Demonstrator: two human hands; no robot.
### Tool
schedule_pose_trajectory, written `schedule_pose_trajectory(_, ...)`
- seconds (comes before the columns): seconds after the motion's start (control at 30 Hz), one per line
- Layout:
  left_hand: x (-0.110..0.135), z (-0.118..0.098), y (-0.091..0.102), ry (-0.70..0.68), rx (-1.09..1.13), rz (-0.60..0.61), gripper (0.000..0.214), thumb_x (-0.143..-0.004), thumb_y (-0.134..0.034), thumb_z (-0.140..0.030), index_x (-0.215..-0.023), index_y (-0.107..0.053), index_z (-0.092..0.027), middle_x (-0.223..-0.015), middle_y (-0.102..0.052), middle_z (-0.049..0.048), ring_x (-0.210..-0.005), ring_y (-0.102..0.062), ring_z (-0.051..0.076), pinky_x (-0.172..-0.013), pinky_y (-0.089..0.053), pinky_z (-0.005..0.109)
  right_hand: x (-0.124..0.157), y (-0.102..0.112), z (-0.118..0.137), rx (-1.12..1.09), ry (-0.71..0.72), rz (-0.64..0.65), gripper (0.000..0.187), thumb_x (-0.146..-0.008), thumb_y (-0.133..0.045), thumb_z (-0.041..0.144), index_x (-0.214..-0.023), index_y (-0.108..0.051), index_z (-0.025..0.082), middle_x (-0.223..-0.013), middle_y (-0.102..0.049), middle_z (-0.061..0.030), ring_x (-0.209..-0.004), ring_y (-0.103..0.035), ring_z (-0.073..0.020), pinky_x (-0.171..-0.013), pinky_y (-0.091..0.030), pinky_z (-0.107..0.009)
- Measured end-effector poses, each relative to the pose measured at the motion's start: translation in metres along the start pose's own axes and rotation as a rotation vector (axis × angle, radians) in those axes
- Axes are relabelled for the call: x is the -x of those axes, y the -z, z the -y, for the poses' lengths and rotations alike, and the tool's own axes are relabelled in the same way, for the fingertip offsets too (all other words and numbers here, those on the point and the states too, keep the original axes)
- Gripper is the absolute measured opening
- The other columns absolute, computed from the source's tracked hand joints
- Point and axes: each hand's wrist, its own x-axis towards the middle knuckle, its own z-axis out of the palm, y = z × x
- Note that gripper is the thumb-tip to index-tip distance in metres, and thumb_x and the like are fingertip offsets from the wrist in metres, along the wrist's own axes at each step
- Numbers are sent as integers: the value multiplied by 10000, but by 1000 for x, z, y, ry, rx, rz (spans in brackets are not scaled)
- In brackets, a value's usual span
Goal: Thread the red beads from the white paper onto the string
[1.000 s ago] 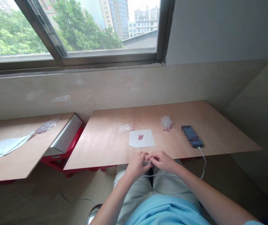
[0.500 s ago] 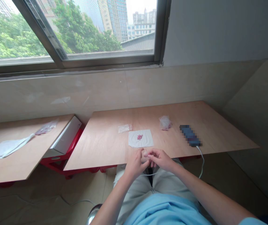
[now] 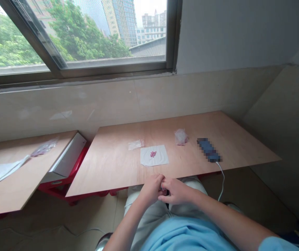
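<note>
My left hand [image 3: 151, 189] and my right hand [image 3: 177, 191] meet just in front of the table's near edge, above my lap. Both have their fingers curled in around a small clear plastic bag [image 3: 162, 186], of which only a sliver with a pinkish line shows between them. The fingertips are mostly hidden. Beyond the hands a white cloth [image 3: 160, 159] lies on the table, bearing a cluster of small red beads [image 3: 153, 154]. A flat clear zip bag [image 3: 136, 144] rests at the cloth's back left corner.
A crumpled clear bag [image 3: 181, 137] with pinkish contents sits behind the cloth on the wooden table [image 3: 107, 164]. To its right lies a blurred-out dark device [image 3: 209, 150] with a white cable [image 3: 222, 181] hanging off the edge. A second table [image 3: 13, 188] stands left across a gap.
Both hands have drawn back toward my body and closed more tightly together. The small bag, more visible before, is now largely covered by the fingers. The view has shifted slightly.
</note>
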Motion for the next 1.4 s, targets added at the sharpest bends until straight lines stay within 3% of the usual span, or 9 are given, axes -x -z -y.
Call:
schedule_pose_trajectory(0.17, 1, -7, -8, -41, -13, 36, 341, -657, -588, -78, -973, -554, -202, -955, -641, 64, -892, -596, 234, -736, -420, 303, 4, -9, 2, 133, 5, 121, 338, -771, -730, 501, -822, -696, 168, -861, -717, -70, -776, -644, -228, -670, -462, -295)
schedule_pose_trajectory(0.37, -3, -3, -1, -72, -91, -13, 308, -703, -561, -62, -976, -549, -203, -950, -635, 58, -907, -587, 227, -787, -432, 319, 0, -2, 3, 151, 9, 102, 261, -805, -719, 399, -894, -707, 154, -968, -720, -97, -880, -664, -247, -764, -501, -316)
schedule_pose_trajectory(0.47, -4, 4, 7, -67, -125, -68, 297, -718, -554, -63, -978, -544, -206, -933, -625, 52, -890, -577, 225, -772, -431, 321, -1, 5, 5, 84, 42, 47, 278, -836, -696, 340, -1045, -694, 157, -1122, -699, -112, -987, -661, -256, -832, -516, -327)
schedule_pose_trajectory(0.7, -8, 20, 30, -24, -145, -163, 287, -727, -546, -46, -956, -534, -219, -906, -620, 46, -844, -578, 221, -741, -434, 323, -4, 14, 4, -107, 106, -68, 598, -875, -644, 222, -1453, -494, 261, -1494, -505, -93, -1336, -511, -269, -1055, -465, -378)
schedule_pose_trajectory(0.8, -19, 28, 39, -5, -131, -209, 227, -782, -559, -81, -959, -551, -222, -886, -629, 42, -834, -587, 216, -746, -435, 323, -5, 18, -5, -138, 71, -126, 582, -878, -615, 185, -1440, -512, 296, -1494, -503, -68, -1241, -584, -241, -1013, -498, -365)
schedule_pose_trajectory(0.9, -38, 42, 44, 36, -65, -330, 143, -840, -565, -149, -965, -565, -218, -870, -634, 34, -815, -597, 202, -748, -441, 317, -5, 22, -22, -148, -5, -219, 502, -884, -584, 162, -1372, -575, 279, -1431, -545, -80, -964, -678, -179, -890, -545, -328)
schedule_pose_trajectory(1.03, -57, 65, 42, 109, 122, -492, 87, -867, -586, -237, -948, -573, -211, -914, -647, 29, -844, -619, 186, -777, -458, 307, -11, 25, -51, -163, -110, -328, 304, -911, -565, 196, -1193, -675, 226, -1200, -658, -83, -759, -658, -138, -739, -545, -288)
schedule_pose_trajectory(1.23, -58, 83, 26, 162, 279, -589, 109, -894, -571, -300, -917, -563, -193, -844, -620, 13, -785, -596, 161, -757, -454, 287, -62, 28, -86, -149, -239, -480, 214, -929, -552, 219, -1040, -732, 190, -1021, -725, -81, -870, -668, -190, -774, -527, -301)
schedule_pose_trajectory(1.4, -56, 87, 21, 183, 300, -610, 121, -888, -570, -300, -946, -567, -194, -855, -619, 15, -779, -586, 159, -753, -450, 284, -122, 26, -105, -7, -247, -429, 236, -873, -594, 121, -1060, -733, 162, -1065, -714, -105, -987, -650, -208, -910, -482, -319)
